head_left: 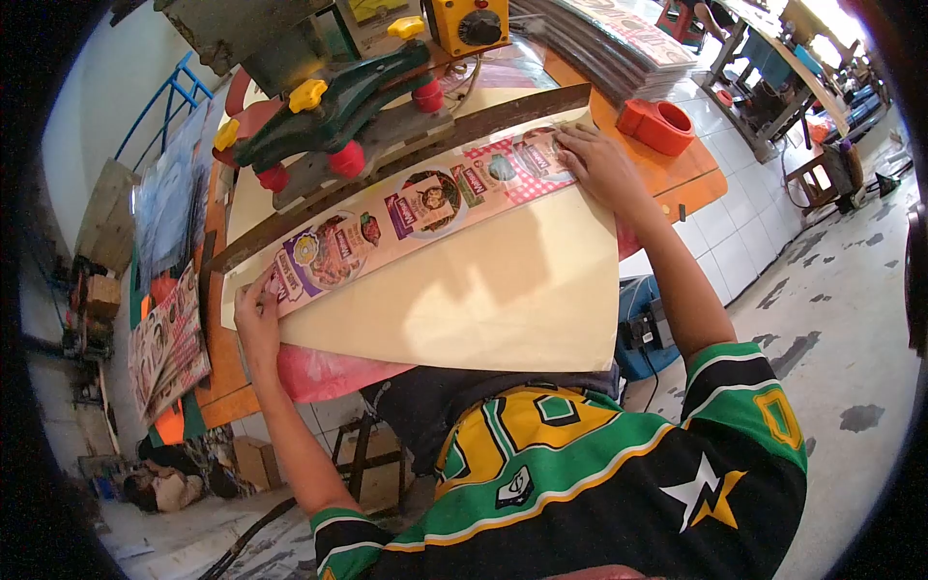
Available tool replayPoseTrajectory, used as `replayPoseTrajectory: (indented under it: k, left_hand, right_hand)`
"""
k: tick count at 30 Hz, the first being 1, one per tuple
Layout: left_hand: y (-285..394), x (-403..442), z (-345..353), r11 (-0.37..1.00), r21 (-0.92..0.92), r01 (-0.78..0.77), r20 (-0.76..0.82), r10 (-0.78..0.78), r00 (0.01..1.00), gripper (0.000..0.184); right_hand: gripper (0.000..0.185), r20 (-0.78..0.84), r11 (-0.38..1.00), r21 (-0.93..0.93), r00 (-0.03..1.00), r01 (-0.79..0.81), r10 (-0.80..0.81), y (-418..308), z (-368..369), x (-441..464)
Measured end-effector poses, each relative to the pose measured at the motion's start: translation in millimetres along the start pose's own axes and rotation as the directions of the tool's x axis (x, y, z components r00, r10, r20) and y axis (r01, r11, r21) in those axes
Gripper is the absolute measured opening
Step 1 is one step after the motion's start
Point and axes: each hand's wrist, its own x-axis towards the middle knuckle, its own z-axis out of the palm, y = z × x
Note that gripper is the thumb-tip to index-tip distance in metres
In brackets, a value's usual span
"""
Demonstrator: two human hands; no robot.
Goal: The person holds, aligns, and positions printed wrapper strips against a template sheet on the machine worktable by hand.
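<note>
A long printed strip (pixel 387 220) with food pictures and a pink checked part lies at a slant on a plain cream sheet (pixel 503 280). My left hand (pixel 256 317) is at the strip's left end, its fingers bent together around the edge. At the far right end, my right hand (pixel 597 166) lies over the strip with its fingers stretched out flat. Just beyond the strip runs a long dark metal bar (pixel 512 113). Behind it stands a machine with a dark green arm (pixel 338 111), yellow knobs and red feet.
An orange-red tape dispenser-like ring (pixel 657 126) sits on the orange tabletop (pixel 698 179) at right. Stacked printed sheets (pixel 619 39) are at the back. More printed sheets (pixel 169 343) hang at left. A yellow box with a black dial (pixel 478 29) tops the machine.
</note>
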Motion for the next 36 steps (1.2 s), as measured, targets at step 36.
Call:
replayPoseTrajectory:
  k: [36]
  left_hand:
    - [-13.0, -4.3, 22.5, 0.991, 0.136, -0.013, -0.344, 0.060, 0.937, 0.024]
  right_hand:
    - [0.039, -0.013, 0.983, 0.151, 0.994, -0.108, 0.111, -5.5, -1.1, -7.0]
